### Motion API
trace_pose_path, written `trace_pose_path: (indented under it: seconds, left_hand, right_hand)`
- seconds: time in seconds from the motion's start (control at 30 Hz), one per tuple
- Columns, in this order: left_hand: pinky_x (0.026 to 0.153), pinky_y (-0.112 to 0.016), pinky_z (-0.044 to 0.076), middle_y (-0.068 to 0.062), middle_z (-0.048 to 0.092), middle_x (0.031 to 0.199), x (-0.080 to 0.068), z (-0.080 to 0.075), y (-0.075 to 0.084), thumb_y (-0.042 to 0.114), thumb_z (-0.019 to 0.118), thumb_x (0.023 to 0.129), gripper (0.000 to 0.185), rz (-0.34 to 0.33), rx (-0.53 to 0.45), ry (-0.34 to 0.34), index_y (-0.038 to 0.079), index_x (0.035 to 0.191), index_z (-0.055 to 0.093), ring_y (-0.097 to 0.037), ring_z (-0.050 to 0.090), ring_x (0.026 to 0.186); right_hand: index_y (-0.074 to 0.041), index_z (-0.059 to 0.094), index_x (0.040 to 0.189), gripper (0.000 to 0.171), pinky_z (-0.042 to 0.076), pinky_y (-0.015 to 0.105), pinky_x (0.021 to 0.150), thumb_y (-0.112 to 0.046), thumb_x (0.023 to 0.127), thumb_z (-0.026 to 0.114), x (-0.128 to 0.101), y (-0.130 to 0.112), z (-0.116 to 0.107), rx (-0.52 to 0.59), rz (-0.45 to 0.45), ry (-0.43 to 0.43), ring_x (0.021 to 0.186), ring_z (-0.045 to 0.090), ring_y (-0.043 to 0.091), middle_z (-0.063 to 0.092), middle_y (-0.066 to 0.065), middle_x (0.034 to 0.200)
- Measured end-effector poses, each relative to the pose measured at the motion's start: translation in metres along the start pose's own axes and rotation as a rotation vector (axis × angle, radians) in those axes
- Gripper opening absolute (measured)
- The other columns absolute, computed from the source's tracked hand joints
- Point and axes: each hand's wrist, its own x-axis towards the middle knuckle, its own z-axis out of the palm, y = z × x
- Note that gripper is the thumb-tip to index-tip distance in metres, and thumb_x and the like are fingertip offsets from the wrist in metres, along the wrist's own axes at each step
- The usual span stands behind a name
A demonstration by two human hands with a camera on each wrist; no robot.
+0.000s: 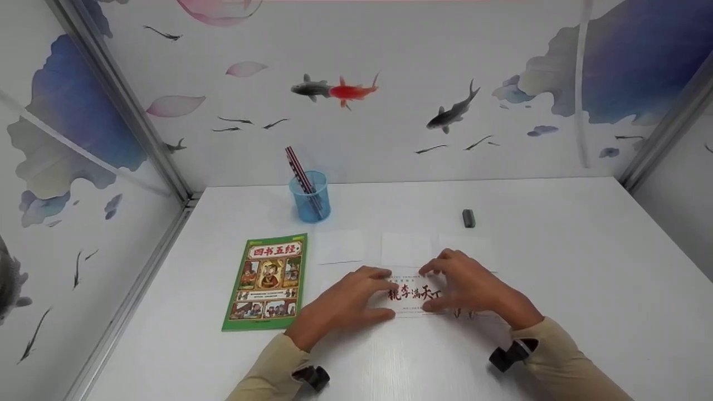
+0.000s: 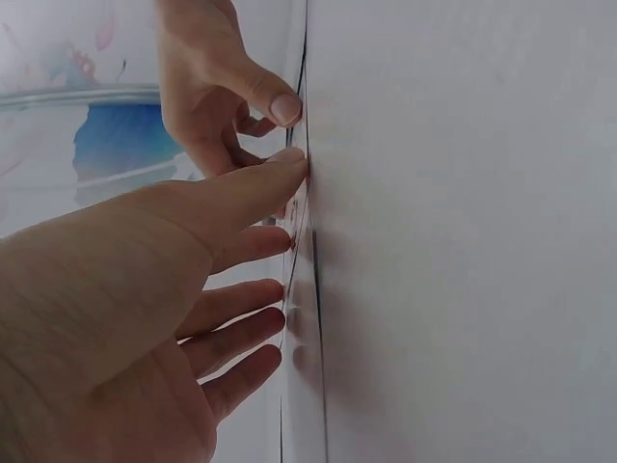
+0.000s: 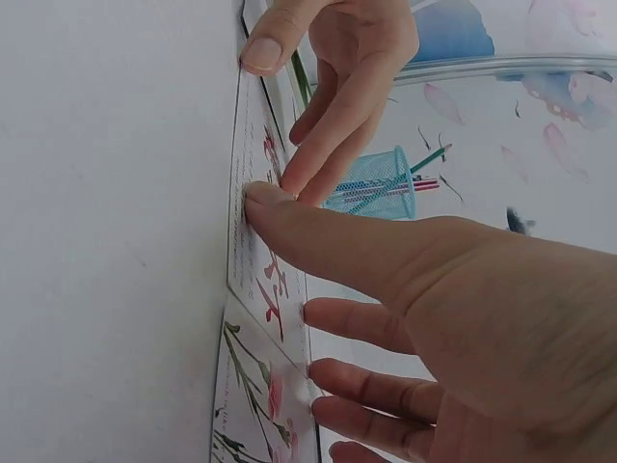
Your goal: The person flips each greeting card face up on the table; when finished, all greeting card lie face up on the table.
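Note:
A postcard [image 1: 413, 293] printed with Chinese characters lies flat on the table between the two hands. My left hand [image 1: 348, 303] touches the card's left side, thumb low and fingers spread toward its far edge. From the other side my right hand [image 1: 473, 285] rests its thumb [image 3: 275, 198] on the card, index finger near the far edge. A second card with pink flowers and green stems [image 3: 253, 391] adjoins the first on the right, partly under the right hand. Behind them lie blank white cards [image 1: 406, 249] in a row. What lies beneath the left palm is hidden.
A green-bordered book [image 1: 266, 281] lies left of the left hand. Behind it stands a blue mesh cup [image 1: 309, 200] with striped pencils [image 1: 301, 172]. A small dark block [image 1: 468, 218] lies at the back right. Printed wall panels [image 1: 390, 133] enclose the table's back and sides.

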Motion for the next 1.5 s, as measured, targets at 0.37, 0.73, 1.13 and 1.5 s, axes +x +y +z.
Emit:
trace_pose_path:
  seconds: [0.37, 0.73, 1.13, 1.5]
  left_hand:
    - [0.126, -0.055, 0.042, -0.008, 0.066, 0.151, -0.040, -0.034, -0.045, 0.033, 0.090, 0.091, 0.056, -0.053, -0.116, 0.027, 0.015, 0.141, 0.072, -0.034, 0.055, 0.148]
    - [0.128, -0.057, 0.039, -0.009, 0.064, 0.154, -0.053, -0.040, -0.060, 0.034, 0.095, 0.084, 0.069, -0.073, -0.130, -0.036, 0.017, 0.146, 0.068, -0.035, 0.052, 0.150]
    - [0.126, -0.054, 0.042, -0.004, 0.067, 0.150, -0.053, -0.041, -0.058, 0.029, 0.096, 0.084, 0.072, -0.076, -0.115, -0.015, 0.016, 0.149, 0.066, -0.029, 0.056, 0.145]
    - [0.118, -0.056, 0.049, -0.009, 0.060, 0.142, -0.058, -0.048, -0.060, 0.032, 0.100, 0.078, 0.090, -0.150, -0.132, -0.032, 0.021, 0.156, 0.057, -0.029, 0.056, 0.134]
  right_hand:
    - [-0.017, 0.073, 0.135, 0.062, 0.052, 0.046, 0.094, -0.053, 0.088, 0.088, 0.005, -0.016, 0.004, 0.052, -0.057, 0.027, 0.115, 0.060, 0.024, 0.066, 0.005, 0.123]
    - [-0.014, 0.072, 0.138, 0.063, 0.049, 0.054, 0.103, -0.047, 0.087, 0.090, 0.039, -0.079, 0.039, 0.024, -0.160, -0.059, 0.120, 0.057, 0.027, 0.064, 0.009, 0.133]
    - [-0.009, 0.066, 0.142, 0.077, 0.043, 0.060, 0.108, -0.046, 0.081, 0.095, 0.043, -0.085, 0.049, 0.027, -0.130, -0.060, 0.129, 0.050, 0.032, 0.058, 0.014, 0.140]
    - [-0.011, 0.068, 0.138, 0.074, 0.042, 0.060, 0.107, -0.044, 0.079, 0.096, 0.045, -0.083, 0.051, 0.074, -0.133, -0.070, 0.129, 0.050, 0.031, 0.058, 0.013, 0.139]
